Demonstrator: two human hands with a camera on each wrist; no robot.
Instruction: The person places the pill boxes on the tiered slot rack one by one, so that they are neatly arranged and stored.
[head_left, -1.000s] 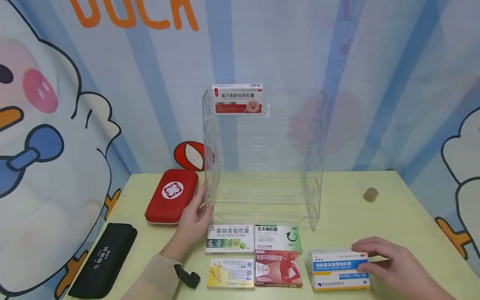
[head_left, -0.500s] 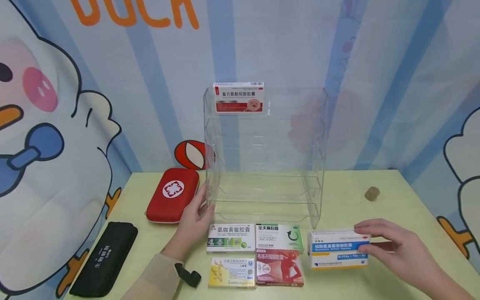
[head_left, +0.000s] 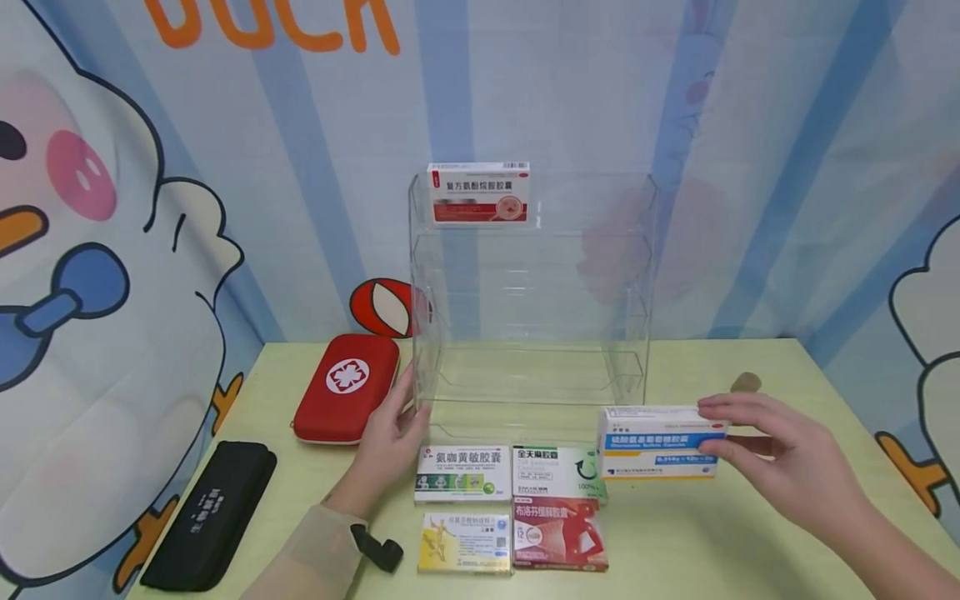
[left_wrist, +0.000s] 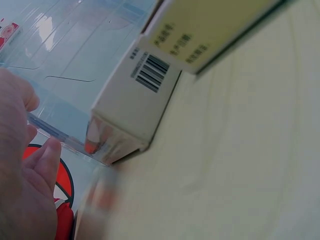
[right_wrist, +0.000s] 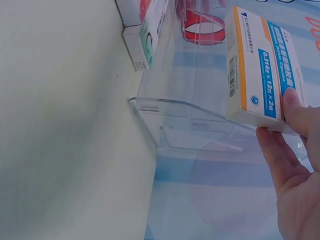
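Observation:
My right hand (head_left: 783, 450) pinches a white medicine box (head_left: 660, 444) with blue and orange bands at its right end, thumb in front. The box is raised above the table, close to the front right corner of a clear acrylic tiered rack (head_left: 540, 287). My left hand (head_left: 386, 446) grips the rack's lower left side; in the left wrist view its fingers (left_wrist: 46, 159) and thumb lie on either side of the panel edge. On the top tier, at the left, stands a white and red medicine box (head_left: 480, 196).
Before the rack lie a white-green box (head_left: 462, 475), a green-edged box (head_left: 551, 472), a yellow box (head_left: 465, 543) and a red box (head_left: 558, 535). A red first-aid case (head_left: 345, 387) and black case (head_left: 210, 517) sit left; a small brown object (head_left: 746, 382) sits back right.
My right hand has lifted the blue-banded medicine box off the table and carried it up and slightly left toward the rack. The left hand has stayed on the rack's side.

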